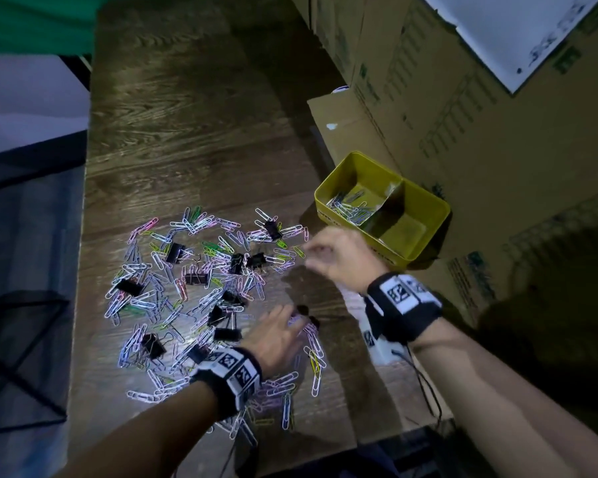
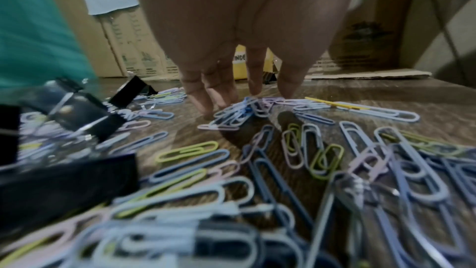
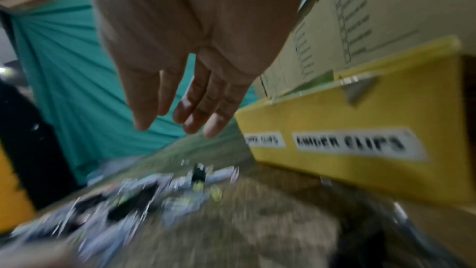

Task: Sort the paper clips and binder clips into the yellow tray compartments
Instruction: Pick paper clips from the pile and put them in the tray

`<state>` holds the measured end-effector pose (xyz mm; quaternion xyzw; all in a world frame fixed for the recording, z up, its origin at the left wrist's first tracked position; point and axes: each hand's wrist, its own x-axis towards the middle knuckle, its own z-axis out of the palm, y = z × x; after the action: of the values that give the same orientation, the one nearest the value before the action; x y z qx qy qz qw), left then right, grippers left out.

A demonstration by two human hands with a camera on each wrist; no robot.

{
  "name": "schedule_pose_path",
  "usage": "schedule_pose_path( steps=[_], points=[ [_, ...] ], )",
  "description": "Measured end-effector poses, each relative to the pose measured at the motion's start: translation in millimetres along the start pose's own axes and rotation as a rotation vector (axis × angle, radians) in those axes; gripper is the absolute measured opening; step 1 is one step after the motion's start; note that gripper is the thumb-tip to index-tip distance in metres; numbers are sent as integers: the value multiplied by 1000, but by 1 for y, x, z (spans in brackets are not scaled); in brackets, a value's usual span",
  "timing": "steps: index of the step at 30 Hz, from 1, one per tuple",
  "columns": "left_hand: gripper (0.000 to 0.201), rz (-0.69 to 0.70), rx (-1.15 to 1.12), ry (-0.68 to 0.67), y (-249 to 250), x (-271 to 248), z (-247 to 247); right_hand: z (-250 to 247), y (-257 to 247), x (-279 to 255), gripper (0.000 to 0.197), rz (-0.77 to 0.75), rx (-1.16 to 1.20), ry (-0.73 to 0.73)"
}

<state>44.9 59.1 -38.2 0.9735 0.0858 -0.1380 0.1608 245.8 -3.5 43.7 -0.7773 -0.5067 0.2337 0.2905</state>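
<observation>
While most paper clips [image 1: 201,298] and binder clips [image 1: 128,287] lie mixed on the table [image 1: 187,115], the left hand [image 1: 273,336] rakes a small bunch with straight fingertips [image 2: 206,103], gripping nothing. Next it needs pinching up. The right hand [image 1: 339,257] hovers relaxed and empty beside the yellow tray [image 1: 439,215], backed by cardboard boxes [image 1: 463,98].
</observation>
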Motion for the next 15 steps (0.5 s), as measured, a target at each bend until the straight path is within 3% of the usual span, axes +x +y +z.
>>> schedule_pose_path(
  steps=[2, 4, 6, 8, 11, 15],
  points=[
    [50, -28, 40, 46, -5, -9, -5, 26, 4, -23, 56, 68, -49, -244],
    [65, -75, 68, -53, -7, -15, -10, 49, 8, -46, 88, 168, -169, -428],
    [76, -108, 75, -174, -8, -17, -11, 67, 10, -65, 107, 211, -280, -520],
    [73, -125, 54, -192, -3, -17, -11, 82, 9, -79, 115, 214, -307, -548],
    [59, -152, -10, -145, 3, -14, -9, 97, 4, -89, 106, 204, -305, -504],
    [40, -166, -156, -75, 4, -14, -7, 102, -5, -87, 67, 222, -275, -385]
  ],
)
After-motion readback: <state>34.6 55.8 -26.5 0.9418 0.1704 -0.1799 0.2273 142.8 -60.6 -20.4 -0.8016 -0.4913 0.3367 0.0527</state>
